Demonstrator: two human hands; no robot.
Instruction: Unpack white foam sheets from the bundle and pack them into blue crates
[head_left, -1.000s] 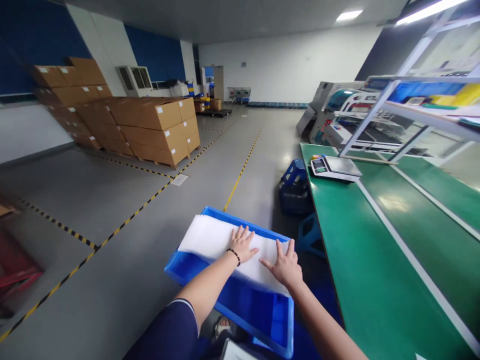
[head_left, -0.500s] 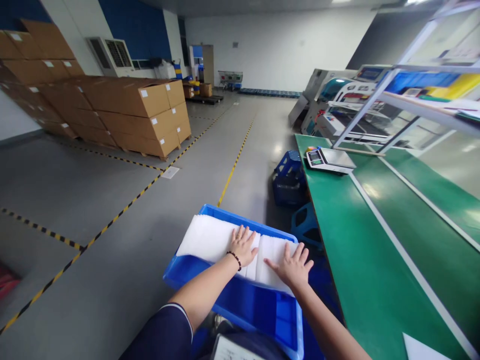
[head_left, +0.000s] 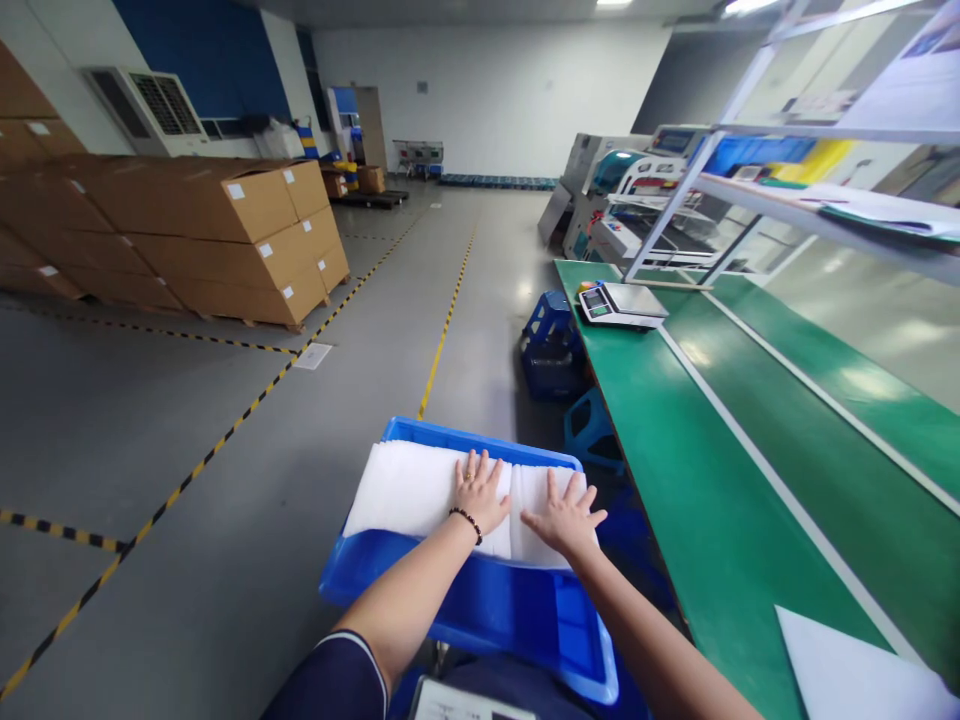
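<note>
A blue plastic bin (head_left: 495, 605) stands low in front of me, to the left of the green table. Along its far half lie soft-looking white sheets (head_left: 409, 490) in two stacks side by side; I cannot tell if they are foam or cloth. My left hand (head_left: 480, 500), with a beaded bracelet at the wrist, lies flat with fingers spread on the larger left stack, near the seam. On the smaller right stack (head_left: 534, 545), my right hand (head_left: 566, 515) rests palm down, fingers spread. The near half of the bin shows its blue inside.
At right runs a long green table (head_left: 660, 420) with a weighing scale (head_left: 626, 303), a white sheet (head_left: 855, 665) and a metal shelf frame (head_left: 675, 195). Blue stools (head_left: 592, 425) sit under its edge. Stacked cardboard boxes (head_left: 247, 240) stand left, behind striped floor tape.
The view has turned a little to the right, so the boxes and table sit further left. My right hand has shifted slightly inward on the white sheets; both hands stay spread on them.
</note>
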